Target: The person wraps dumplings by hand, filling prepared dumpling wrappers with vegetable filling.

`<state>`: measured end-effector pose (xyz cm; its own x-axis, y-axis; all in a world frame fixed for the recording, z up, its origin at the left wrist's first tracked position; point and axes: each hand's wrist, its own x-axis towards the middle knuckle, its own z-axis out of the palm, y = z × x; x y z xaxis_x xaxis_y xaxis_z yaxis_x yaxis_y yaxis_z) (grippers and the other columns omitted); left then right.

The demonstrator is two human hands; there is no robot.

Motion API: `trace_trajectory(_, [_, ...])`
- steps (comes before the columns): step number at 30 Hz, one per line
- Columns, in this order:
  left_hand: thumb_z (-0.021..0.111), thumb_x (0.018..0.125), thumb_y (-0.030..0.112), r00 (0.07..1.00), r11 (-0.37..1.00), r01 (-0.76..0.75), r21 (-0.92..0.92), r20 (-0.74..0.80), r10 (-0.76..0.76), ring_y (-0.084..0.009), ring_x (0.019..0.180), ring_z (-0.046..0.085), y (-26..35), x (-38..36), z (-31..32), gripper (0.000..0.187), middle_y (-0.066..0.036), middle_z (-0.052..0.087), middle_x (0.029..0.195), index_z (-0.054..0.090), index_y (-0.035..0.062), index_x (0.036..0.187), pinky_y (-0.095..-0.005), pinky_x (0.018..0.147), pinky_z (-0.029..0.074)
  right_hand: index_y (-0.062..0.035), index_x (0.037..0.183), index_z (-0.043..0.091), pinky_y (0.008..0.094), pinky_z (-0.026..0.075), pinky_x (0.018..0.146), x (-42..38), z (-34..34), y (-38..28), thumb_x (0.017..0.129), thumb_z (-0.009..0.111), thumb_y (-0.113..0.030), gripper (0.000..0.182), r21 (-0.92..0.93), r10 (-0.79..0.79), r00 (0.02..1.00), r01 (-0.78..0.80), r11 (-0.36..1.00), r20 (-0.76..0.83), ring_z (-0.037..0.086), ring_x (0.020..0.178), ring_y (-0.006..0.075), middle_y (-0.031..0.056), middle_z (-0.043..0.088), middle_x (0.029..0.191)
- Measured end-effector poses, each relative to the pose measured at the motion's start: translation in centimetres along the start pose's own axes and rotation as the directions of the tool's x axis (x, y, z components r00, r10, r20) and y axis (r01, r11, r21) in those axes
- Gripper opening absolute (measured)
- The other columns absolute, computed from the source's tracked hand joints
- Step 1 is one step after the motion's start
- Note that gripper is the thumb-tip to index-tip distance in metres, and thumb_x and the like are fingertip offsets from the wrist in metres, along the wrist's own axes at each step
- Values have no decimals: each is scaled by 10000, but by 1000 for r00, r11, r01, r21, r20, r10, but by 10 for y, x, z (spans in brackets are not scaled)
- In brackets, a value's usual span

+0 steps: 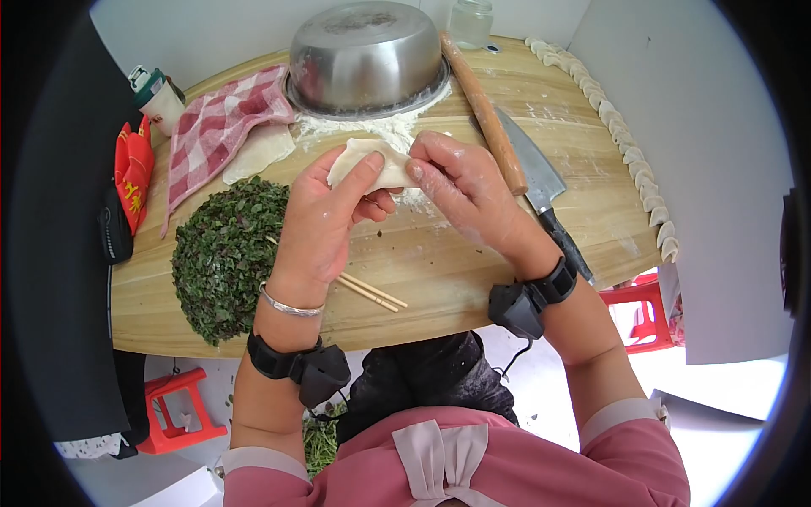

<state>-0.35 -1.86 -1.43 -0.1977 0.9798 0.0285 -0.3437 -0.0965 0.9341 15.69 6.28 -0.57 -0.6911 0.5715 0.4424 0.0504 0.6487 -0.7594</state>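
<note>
Table (439, 279): red packet (133, 165), yellow markings illegible; hands (328, 211) (469, 182) pinch dough (394, 172).

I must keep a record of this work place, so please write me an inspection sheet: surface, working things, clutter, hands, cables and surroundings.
Surface: wooden table, with flour around the upturned metal basin.
Job's things: piece of dough in the hands; heap of chopped leaves; chopsticks, partly hidden by the left arm; rolling pin beside the knife; folded dough pieces in a row at right.
Clutter: checked cloth, bottle and red packet at left; glass jar at back.
Hands: left hand holds the dough; right hand pinches its edge.
Cables: dark cord below the right wrist device; its far end unclear.
Surroundings: red stools beyond the table, one each side.
</note>
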Motion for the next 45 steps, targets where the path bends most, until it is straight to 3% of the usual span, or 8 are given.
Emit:
trace_trajectory(6, [619,900,199,1000,999,10,-49,21,-9,-82,668,586,0,0,-2,221,-66,657,840,596,23,1033,-198,584,465,-7,757,496,361,381,566,-1,-2,2,915,493,-200,250,-33,25,999,-26,999,-30,443,576,272,153,468,648])
trace_trajectory(8, [618,901,195,1000,999,5,-49,17,-4,-82,666,584,0,0,-2,217,-68,657,845,595,24,1032,-196,582,464,-7,743,492,364,384,573,-1,-8,6,916,494,-206,264,152,265,953,-286,946,145,440,572,273,155,458,648])
trace_trajectory(17, [618,893,154,999,995,-23,-96,-31,21,-79,664,577,1,0,1,213,-51,642,859,569,20,1052,-189,564,455,-11,809,487,364,378,553,-1,5,4,920,488,-201,221,-40,-63,995,60,997,-78,435,567,281,154,441,629])
trace_trajectory(23, [639,857,68,997,991,-46,-128,-73,37,-62,645,557,1,0,2,230,-18,621,859,557,25,1069,-171,527,410,-4,766,490,339,362,539,-3,-11,1,934,469,-309,350,97,167,981,-177,980,98,441,562,227,137,437,627])
trace_trajectory(27, [651,842,52,999,998,9,-63,-40,-12,-40,630,536,1,-1,0,228,-6,620,842,575,24,1055,-158,502,371,-10,774,456,286,337,567,2,-17,6,955,449,-280,325,208,87,990,-108,972,108,373,614,149,52,376,668])
trace_trajectory(35, [632,864,71,999,976,42,-213,4,-42,-46,645,550,2,0,-2,197,-16,630,856,584,34,1051,-167,519,402,-15,857,489,433,415,605,1,-2,5,910,498,-142,137,-178,-100,995,102,979,18,529,675,395,200,537,716])
trace_trajectory(42, [601,885,72,985,912,153,-381,131,-110,-59,690,569,-7,3,-7,206,-31,632,900,566,31,1084,-178,583,442,1,818,491,432,419,615,-2,2,1,918,498,-192,218,-170,-100,983,73,983,-154,536,652,372,191,529,706])
trace_trajectory(45, [599,883,67,994,980,74,-185,95,-57,-56,715,566,-1,1,-5,229,-24,617,912,556,19,1103,-181,603,446,19,766,518,404,409,601,-2,-9,11,924,501,-277,336,104,131,989,-138,985,70,510,603,301,166,520,692])
